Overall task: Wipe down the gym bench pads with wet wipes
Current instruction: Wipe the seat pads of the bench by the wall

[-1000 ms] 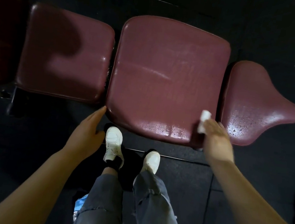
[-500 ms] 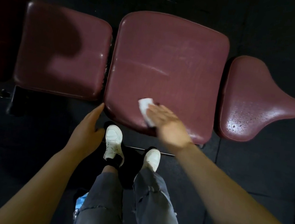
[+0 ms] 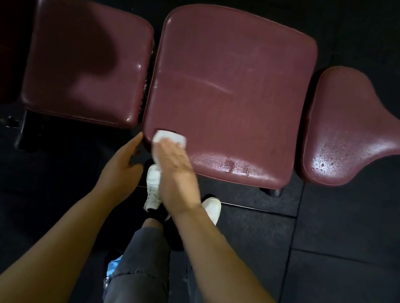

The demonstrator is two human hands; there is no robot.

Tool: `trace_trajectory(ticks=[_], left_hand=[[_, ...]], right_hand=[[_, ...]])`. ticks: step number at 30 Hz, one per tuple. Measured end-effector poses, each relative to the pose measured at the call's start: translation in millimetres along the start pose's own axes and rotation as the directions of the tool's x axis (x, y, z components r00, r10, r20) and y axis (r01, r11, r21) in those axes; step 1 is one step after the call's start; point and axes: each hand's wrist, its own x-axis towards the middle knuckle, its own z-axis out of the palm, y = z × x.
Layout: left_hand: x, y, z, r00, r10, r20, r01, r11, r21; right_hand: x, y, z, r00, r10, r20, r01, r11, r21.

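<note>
Dark rubber floor tiles (image 3: 344, 282) — seams visible, dim light.

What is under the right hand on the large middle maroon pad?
Under the right hand lies a white wet wipe, pressed onto the near left corner of the large maroon vinyl bench pad. Only the wipe's far edge shows; the hand covers the rest.

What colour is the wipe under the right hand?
White, seen in the head view: the wipe lies under the right hand on the maroon centre pad.
</note>
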Motion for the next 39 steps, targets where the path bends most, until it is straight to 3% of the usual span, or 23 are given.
trace_trajectory(ticks=[3, 6, 8, 10, 13, 15, 17, 20, 22, 24, 26, 28, 30, 34, 39], left_hand=[[0, 3, -3, 1.000, 0.010, 0.022, -0.010, 1.000, 0.008], [2, 2, 1, 0.998, -0.046, -0.051, 0.047, 0.999, 0.008], [1, 0, 4, 0.997, -0.054, -0.052, 0.055, 0.998, 0.006], [-1, 0, 6, 0.997, -0.046, -0.056, 0.046, 0.999, -0.007], [-1, 1, 10, 0.996, -0.048, -0.069, 0.048, 0.999, -0.007], [-2, 2, 12, 0.997, -0.043, -0.070, 0.043, 0.999, -0.010], [-4, 3, 14, 0.997, -0.040, -0.071, 0.039, 0.999, -0.022], [-3, 5, 13, 0.995, -0.059, -0.083, 0.057, 0.998, -0.029], [-2, 7, 11, 0.995, -0.070, -0.077, 0.067, 0.997, -0.043], [-3, 7, 8, 0.997, -0.056, -0.046, 0.053, 0.996, -0.066], [-3, 6, 6, 0.998, -0.050, -0.042, 0.047, 0.996, -0.073], [-1, 3, 6, 0.997, -0.053, -0.053, 0.051, 0.998, -0.036], [0, 0, 9, 0.997, -0.059, -0.054, 0.059, 0.998, -0.014], [-2, 2, 19, 0.994, -0.049, -0.097, 0.045, 0.998, -0.037], [-5, 8, 28, 0.991, -0.035, -0.126, 0.028, 0.998, -0.060]], right_hand=[[10, 15, -15, 0.927, -0.284, 0.246, 0.304, 0.952, -0.047], [-6, 69, -59, 0.903, -0.313, 0.293, 0.364, 0.921, -0.139], [-28, 105, -89, 0.970, -0.168, 0.174, 0.206, 0.951, -0.232], [-60, 138, -113, 0.998, 0.056, -0.030, -0.062, 0.965, -0.255], [-96, 155, -115, 0.879, 0.410, -0.243, -0.448, 0.884, -0.131], [-97, 137, -94, 0.804, 0.501, -0.322, -0.521, 0.853, 0.025], [-82, 103, -67, 0.831, 0.450, -0.328, -0.441, 0.891, 0.105], [-59, 54, -30, 0.974, 0.115, -0.194, -0.112, 0.993, 0.027], [-41, 36, -17, 0.996, -0.073, -0.057, 0.073, 0.997, -0.006], [-21, 28, -11, 0.945, -0.315, 0.084, 0.317, 0.948, -0.011], [-6, 32, -14, 0.800, -0.551, 0.238, 0.575, 0.817, -0.041], [-1, 48, -27, 0.657, -0.683, 0.319, 0.744, 0.657, -0.122], [-9, 73, -48, 0.592, -0.707, 0.386, 0.802, 0.561, -0.204], [-39, 135, -107, 0.613, -0.619, 0.491, 0.789, 0.505, -0.350], [-73, 191, -166, 0.738, -0.405, 0.540, 0.649, 0.647, -0.400]])
